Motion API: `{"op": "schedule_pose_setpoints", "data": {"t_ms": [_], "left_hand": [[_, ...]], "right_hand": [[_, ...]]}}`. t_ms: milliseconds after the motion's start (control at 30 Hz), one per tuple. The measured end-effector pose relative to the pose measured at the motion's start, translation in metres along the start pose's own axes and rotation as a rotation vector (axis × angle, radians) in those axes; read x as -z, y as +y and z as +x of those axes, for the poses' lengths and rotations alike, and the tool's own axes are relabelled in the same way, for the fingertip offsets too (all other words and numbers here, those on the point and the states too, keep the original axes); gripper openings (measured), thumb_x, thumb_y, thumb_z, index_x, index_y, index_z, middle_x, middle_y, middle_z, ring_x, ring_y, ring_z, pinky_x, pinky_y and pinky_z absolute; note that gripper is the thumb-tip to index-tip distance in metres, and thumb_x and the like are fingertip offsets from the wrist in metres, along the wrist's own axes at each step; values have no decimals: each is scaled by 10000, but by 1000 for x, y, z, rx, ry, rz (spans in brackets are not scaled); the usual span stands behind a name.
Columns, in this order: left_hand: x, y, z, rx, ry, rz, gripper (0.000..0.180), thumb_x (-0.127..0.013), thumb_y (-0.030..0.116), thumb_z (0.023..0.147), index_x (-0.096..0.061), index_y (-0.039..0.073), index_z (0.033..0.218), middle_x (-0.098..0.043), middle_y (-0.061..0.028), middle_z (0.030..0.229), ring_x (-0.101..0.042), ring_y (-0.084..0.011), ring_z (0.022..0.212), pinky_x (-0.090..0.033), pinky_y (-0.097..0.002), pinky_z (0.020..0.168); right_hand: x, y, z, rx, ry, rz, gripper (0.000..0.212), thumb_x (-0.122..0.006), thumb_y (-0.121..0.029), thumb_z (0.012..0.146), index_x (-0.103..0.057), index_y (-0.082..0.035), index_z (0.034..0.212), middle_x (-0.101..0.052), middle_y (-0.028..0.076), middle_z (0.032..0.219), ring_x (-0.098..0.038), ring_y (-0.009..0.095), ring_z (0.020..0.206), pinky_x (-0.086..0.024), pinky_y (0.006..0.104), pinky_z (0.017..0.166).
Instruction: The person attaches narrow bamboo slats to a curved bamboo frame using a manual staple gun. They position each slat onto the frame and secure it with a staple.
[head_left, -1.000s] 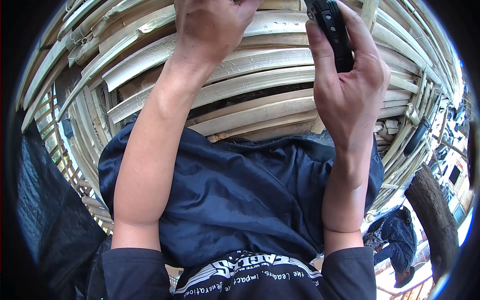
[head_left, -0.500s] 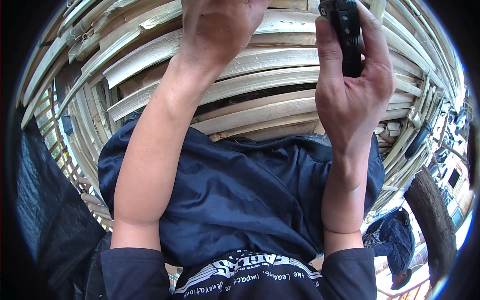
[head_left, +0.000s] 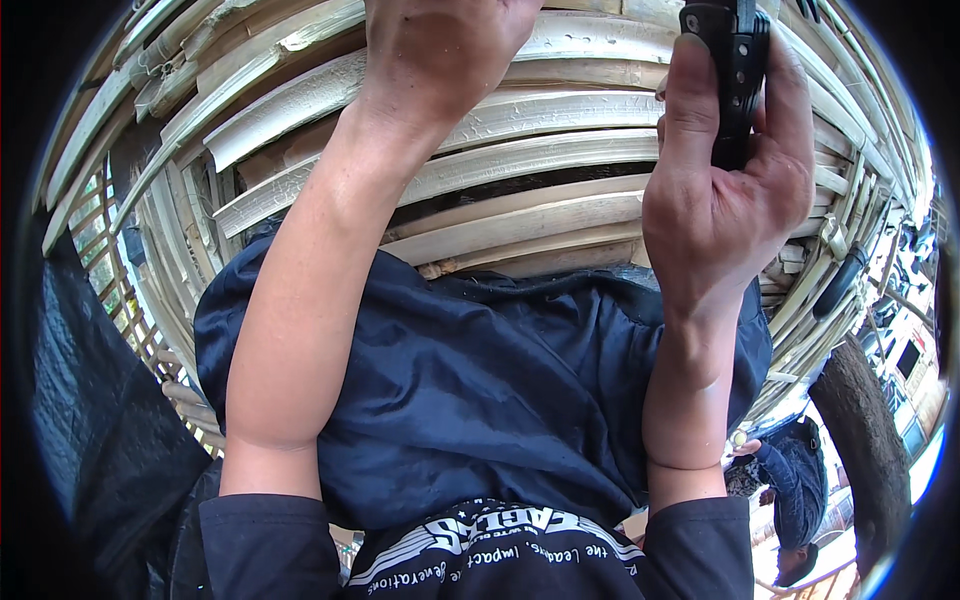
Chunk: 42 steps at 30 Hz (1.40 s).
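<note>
I note a slatted bamboo surface, its pale strips running crosswise; dark blue cloth overlaps its near edge.

Wearer's two hands, one black handle, one thick log

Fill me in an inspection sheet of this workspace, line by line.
Surface: pale bamboo strips, lying roughly side by side with dark gaps.
Job's things: black riveted handle, upper end cut off by the picture's edge.
Clutter: black tube-like object at right.
Hands: right hand grips the handle; left hand over the strips, fingers out of frame.
Cables: nothing seen.
Surroundings: black sheet left; log and another person right.
</note>
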<state>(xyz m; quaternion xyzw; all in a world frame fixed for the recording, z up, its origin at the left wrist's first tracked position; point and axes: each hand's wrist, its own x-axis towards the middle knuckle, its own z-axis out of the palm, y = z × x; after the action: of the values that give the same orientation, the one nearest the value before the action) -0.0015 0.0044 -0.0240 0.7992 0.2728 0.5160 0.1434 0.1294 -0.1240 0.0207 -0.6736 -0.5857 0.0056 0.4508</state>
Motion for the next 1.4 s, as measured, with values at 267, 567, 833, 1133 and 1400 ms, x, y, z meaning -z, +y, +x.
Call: {"op": "schedule_pose_setpoints", "data": {"t_ms": [267, 567, 833, 1133, 1400], "left_hand": [[3, 6, 3, 27, -16, -72, 65, -767, -18, 814, -707, -12, 792, -677, -112, 750, -653, -246, 664, -497, -362, 609], [1, 2, -1, 18, -25, -59, 53, -769, -29, 807, -719, -12, 806, -694, -105, 774, -667, -224, 693, -506, -343, 620], [1, -1, -1, 46, -24, -63, 57, -770, -35, 799, -723, -8, 815, -695, -105, 774, -667, -233, 685, -508, -343, 620], [2, 1, 3, -80, 71, -8, 85, -770, -15, 803, -697, 4, 763, -674, -92, 730, -643, -233, 653, -480, -358, 603], [4, 2, -2, 3, -5, 12, 91, -778, 12, 803, -695, 14, 767, -667, -92, 734, -631, -240, 664, -474, -381, 636]], "right_hand": [[2, -10, 3, -66, -3, 144, 319, -704, -175, 1014, -640, -6, 1277, -673, 1, 800, -555, 22, 641, -385, 172, 545], [9, -3, 2, -82, -53, 206, 319, -688, -238, 1024, -647, -14, 1248, -644, 24, 783, -553, 37, 603, -384, 184, 502], [10, 5, -4, -29, -162, 43, 344, -697, -236, 1020, -634, -6, 1269, -692, 56, 851, -609, 63, 707, -448, 214, 633], [7, -8, -1, -34, -113, -46, 303, -676, -227, 1030, -588, 3, 1206, -659, 48, 775, -550, 44, 593, -379, 170, 494], [0, -11, -4, -28, -113, -183, 272, -699, -252, 1017, -596, -21, 1118, -620, 33, 749, -540, 72, 606, -425, 244, 546]]}}
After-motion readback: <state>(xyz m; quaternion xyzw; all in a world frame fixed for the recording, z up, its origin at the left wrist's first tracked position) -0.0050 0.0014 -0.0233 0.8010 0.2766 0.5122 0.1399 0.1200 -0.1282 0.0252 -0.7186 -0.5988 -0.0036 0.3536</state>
